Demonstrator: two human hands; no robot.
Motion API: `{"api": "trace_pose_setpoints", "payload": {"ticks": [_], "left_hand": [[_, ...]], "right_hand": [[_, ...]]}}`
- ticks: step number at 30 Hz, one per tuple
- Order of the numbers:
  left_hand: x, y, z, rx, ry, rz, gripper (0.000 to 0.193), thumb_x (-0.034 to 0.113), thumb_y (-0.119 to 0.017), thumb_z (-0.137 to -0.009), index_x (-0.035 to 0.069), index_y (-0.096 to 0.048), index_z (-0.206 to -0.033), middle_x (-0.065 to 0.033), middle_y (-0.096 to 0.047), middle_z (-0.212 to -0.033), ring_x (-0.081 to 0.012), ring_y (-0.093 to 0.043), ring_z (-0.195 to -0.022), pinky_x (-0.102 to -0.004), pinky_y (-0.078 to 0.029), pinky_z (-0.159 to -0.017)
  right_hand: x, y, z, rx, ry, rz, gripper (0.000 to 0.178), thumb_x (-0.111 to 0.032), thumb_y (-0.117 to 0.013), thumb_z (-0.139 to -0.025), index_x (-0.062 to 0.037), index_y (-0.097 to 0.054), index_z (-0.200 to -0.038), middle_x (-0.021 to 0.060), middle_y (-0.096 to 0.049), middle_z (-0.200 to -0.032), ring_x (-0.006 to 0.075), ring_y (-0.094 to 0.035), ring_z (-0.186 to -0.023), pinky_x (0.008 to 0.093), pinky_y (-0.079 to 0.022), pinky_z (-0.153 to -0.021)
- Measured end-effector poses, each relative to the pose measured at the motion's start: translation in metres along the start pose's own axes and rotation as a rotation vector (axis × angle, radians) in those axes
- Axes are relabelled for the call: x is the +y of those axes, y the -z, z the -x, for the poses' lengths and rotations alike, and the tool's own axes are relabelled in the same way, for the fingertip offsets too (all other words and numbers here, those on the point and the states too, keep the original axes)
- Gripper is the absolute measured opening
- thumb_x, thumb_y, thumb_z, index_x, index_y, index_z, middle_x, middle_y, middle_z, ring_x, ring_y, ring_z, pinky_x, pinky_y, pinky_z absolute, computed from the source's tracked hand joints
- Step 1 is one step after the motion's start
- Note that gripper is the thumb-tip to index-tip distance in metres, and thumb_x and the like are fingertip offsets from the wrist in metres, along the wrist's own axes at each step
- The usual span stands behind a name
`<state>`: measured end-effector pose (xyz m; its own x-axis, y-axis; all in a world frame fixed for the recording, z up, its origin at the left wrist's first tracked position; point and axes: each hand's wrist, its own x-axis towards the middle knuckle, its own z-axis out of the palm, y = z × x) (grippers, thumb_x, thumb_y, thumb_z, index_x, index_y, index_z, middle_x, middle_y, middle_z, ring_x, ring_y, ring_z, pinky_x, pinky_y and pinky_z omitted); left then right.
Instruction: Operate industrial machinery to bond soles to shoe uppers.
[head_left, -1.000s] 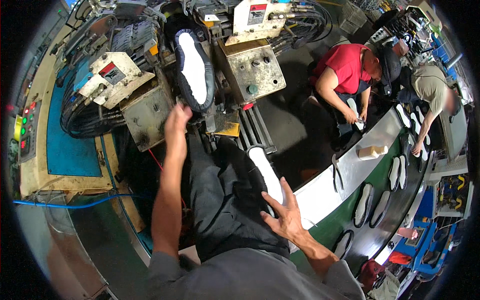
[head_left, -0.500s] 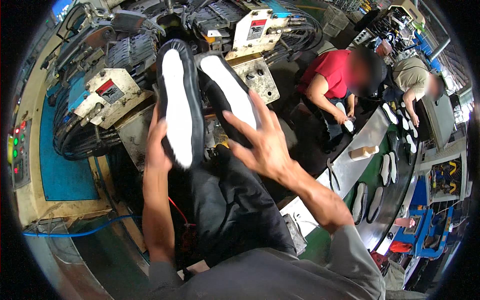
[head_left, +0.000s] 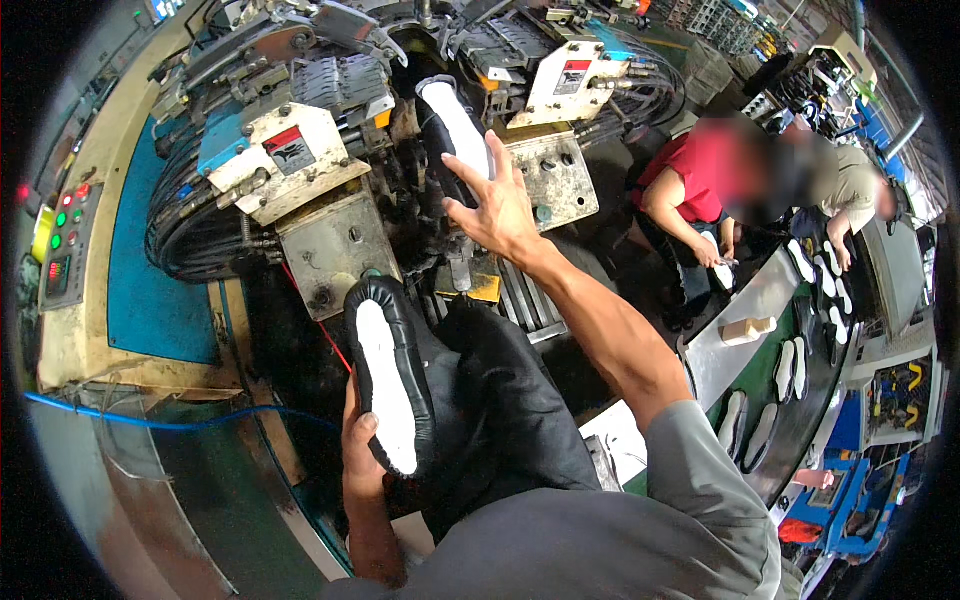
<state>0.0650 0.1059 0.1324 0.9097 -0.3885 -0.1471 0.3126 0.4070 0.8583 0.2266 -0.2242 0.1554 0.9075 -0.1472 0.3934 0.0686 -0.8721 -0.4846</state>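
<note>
At the head of the work area: one shoe-lasting machine (head_left: 300, 165), soiled cream plates left and right, bundled black hoses at its sides. To its left, one cream machine frame with a blue panel (head_left: 160, 290) set in its face.

Along the right: one long metal counter (head_left: 712, 350) with a green strip, running away from the wearer.

Beyond the counter: one person in a red sleeveless top (head_left: 662, 195), handling a white-soled piece; further right, one person in a tan shirt (head_left: 850, 185), one arm reaching down to similar pieces.

Left edge: one control panel (head_left: 68, 240), red and green lights lit.

Shoe uppers, black with white undersides:
– First upper (head_left: 382, 375), above the wearer's left thigh, underside up, rounded end pointing away; gripped near its lower end by the left hand (head_left: 362, 440), thumb at the edge, remaining fingers hidden.
– Second upper (head_left: 452, 115), tilted at the machine's centre, between the plates; right hand (head_left: 500, 205) over its near end, fingers spread, firmness of contact unclear.
– Further uppers (head_left: 785, 370), several, laid out on the counter.

One pale bottle (head_left: 745, 331), lying on the counter's metal part.
</note>
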Motion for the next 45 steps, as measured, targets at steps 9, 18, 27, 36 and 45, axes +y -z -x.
{"api": "trace_pose_setpoints", "payload": {"ticks": [9,18,27,36,45], "left_hand": [[-0.022,0.003,0.020,0.117,-0.020,-0.119,0.106,0.024,-0.071,-0.083,0.003,-0.022,-0.174,-0.0192,-0.038,-0.172,-0.0308,-0.043,-0.155,-0.0418,-0.036,-0.126],[-0.026,-0.015,-0.003,0.204,-0.090,-0.554,0.110,-0.006,-0.078,-0.081,0.003,-0.020,-0.174,-0.0197,-0.035,-0.173,-0.0317,-0.039,-0.156,-0.0433,-0.028,-0.131],[-0.041,-0.002,-0.044,0.212,-0.201,-1.036,0.109,0.000,-0.084,-0.084,0.001,-0.019,-0.172,-0.0249,-0.035,-0.171,-0.0415,-0.037,-0.156,-0.0495,-0.028,-0.131],[-0.055,-0.003,-0.065,0.213,-0.250,-1.086,0.110,0.001,-0.085,-0.084,0.002,-0.019,-0.173,-0.0277,-0.040,-0.165,-0.0431,-0.044,-0.150,-0.0501,-0.033,-0.127],[-0.064,0.015,-0.017,0.394,-0.220,-1.125,0.115,0.007,-0.089,-0.084,0.005,-0.018,-0.174,-0.0298,-0.045,-0.155,-0.0446,-0.050,-0.142,-0.0509,-0.043,-0.120]], "right_hand": [[-0.010,-0.028,0.019,0.108,0.236,0.263,0.082,-0.033,-0.079,-0.089,-0.0110,-0.049,-0.162,0.0397,-0.027,-0.168,0.0601,-0.023,-0.157,0.0664,-0.023,-0.129],[0.001,-0.052,-0.045,0.218,0.302,0.334,0.082,-0.032,-0.076,-0.089,-0.0072,-0.047,-0.161,0.0384,-0.037,-0.163,0.0548,-0.028,-0.157,0.0667,-0.024,-0.129],[0.019,-0.083,-0.134,0.099,0.270,0.349,0.087,-0.042,-0.076,-0.091,-0.0032,-0.045,-0.161,0.0413,-0.036,-0.163,0.0561,-0.036,-0.153,0.0626,-0.032,-0.127],[0.018,-0.070,-0.096,-0.080,0.206,0.252,0.090,-0.045,-0.077,-0.091,-0.0006,-0.044,-0.162,0.0429,-0.034,-0.163,0.0570,-0.038,-0.151,0.0615,-0.034,-0.126],[-0.044,-0.063,0.004,0.036,0.404,-0.044,0.109,-0.056,-0.081,-0.090,0.0068,-0.033,-0.164,0.0482,-0.026,-0.164,0.0617,-0.041,-0.147,0.0594,-0.039,-0.124]]}}
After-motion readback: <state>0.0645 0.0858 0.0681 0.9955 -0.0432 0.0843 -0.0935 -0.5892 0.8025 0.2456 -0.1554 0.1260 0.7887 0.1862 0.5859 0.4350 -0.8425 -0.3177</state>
